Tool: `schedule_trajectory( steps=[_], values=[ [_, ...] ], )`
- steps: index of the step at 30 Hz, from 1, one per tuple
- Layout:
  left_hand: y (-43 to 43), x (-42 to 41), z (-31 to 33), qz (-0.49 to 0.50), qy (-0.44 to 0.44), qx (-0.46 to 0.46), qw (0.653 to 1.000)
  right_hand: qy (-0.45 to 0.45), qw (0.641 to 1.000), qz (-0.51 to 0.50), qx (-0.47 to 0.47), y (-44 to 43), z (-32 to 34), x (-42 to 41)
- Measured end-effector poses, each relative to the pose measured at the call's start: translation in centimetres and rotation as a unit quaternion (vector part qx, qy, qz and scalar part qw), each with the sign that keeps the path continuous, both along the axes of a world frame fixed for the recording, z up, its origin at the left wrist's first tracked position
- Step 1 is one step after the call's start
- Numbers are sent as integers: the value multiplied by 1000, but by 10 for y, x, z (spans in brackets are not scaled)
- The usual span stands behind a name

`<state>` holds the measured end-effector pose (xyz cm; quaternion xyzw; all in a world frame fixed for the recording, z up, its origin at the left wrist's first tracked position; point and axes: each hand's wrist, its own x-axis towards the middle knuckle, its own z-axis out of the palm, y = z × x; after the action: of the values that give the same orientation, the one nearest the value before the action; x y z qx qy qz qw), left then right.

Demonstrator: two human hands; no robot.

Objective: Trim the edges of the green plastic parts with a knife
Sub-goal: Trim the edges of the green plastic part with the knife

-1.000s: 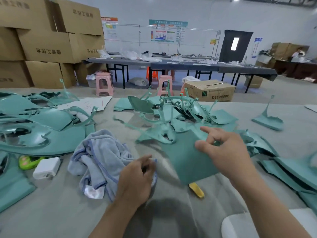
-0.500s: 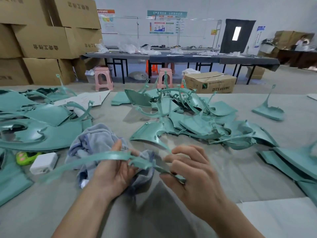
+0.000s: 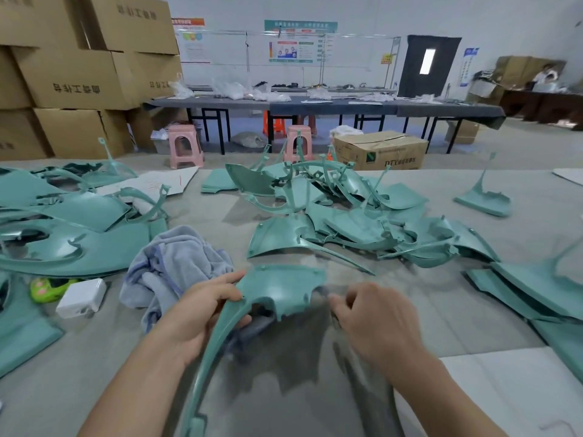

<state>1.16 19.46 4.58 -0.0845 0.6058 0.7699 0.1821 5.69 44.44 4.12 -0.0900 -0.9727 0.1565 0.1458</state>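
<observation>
My left hand [image 3: 195, 313] grips a green plastic part [image 3: 280, 285] at the spot where its broad panel narrows into a long curved arm, which sweeps down toward me. My right hand [image 3: 375, 323] hovers just right of the panel's right edge with its fingers curled. Whether it holds anything is hidden, and no knife is visible. Beyond my hands, a loose pile of green parts [image 3: 347, 216] lies in the middle of the grey table [image 3: 94, 357].
Flat green parts are stacked at the left [image 3: 79, 247] and at the right [image 3: 536, 288]. A crumpled blue-grey cloth [image 3: 176, 263] lies beside my left hand, with a white adapter block [image 3: 82, 298] and a small bright-green object [image 3: 47, 288] to its left. A white sheet [image 3: 504, 389] covers the near right corner.
The part has been turned so its panel faces up and its arm points toward me. My right hand has come off it. The yellow knife seen a second ago is out of sight.
</observation>
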Motion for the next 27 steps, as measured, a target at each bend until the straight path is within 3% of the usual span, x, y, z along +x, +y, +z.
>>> schedule_trajectory(
  steps=[5,8,11,15,18,20,22,24,25,27],
  values=[
    [4,0,-3,18,-3,-40,999,-145,988,49,-14,7,-2,0],
    [8,2,-7,2,47,-118,992,-163,985,60,15,11,0,3],
    [8,3,-11,-1,83,-164,983,-165,985,45,-4,10,0,1],
    [5,6,-11,-80,114,-269,953,-190,980,48,-23,13,3,-2],
    [6,7,-9,-70,141,-307,938,-192,979,38,-63,17,5,-4],
    [6,7,-9,-38,202,-447,871,-178,980,26,-87,19,5,-4],
    [13,11,-11,43,286,-603,744,-163,982,18,-92,20,4,-5],
    [26,19,-7,92,388,-666,631,-146,986,10,-81,22,4,-6],
    [33,24,-5,90,432,-660,608,-136,988,6,-72,23,3,-6],
    [46,35,-4,40,462,-640,613,-118,991,-2,-58,24,3,-8]
  ],
)
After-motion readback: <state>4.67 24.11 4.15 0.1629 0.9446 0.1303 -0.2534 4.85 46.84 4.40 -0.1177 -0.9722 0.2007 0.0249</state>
